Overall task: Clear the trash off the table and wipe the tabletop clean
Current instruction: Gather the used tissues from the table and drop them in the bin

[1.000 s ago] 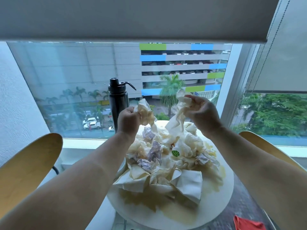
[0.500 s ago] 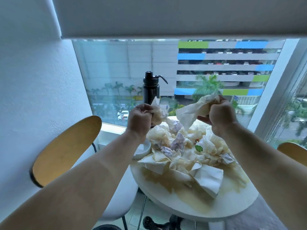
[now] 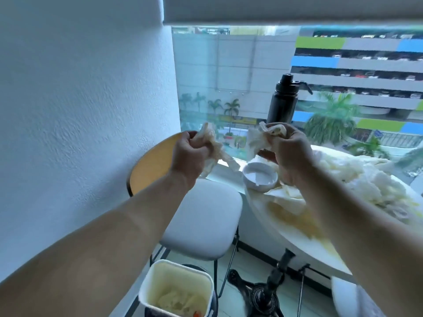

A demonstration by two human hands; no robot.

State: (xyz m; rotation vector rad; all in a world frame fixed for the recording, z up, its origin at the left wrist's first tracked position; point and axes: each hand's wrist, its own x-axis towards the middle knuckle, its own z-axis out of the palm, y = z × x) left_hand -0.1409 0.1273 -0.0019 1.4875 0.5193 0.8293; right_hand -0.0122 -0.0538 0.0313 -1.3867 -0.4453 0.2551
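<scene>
Risk: a drop from this height could miss the bin and land on the chair seat behind it.
Above and beyond the bin, both forearms stretch forward; left grip clenches one crumpled tissue wad, right grip clenches a second wad; farther right of the bin, the desk carries the trash pile.

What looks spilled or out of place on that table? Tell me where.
A yellowish liquid spill spreads over the white tabletop near its front edge and runs under a heap of crumpled tissues. The left hand grips one stained wad; the right hand grips another wad.
</scene>
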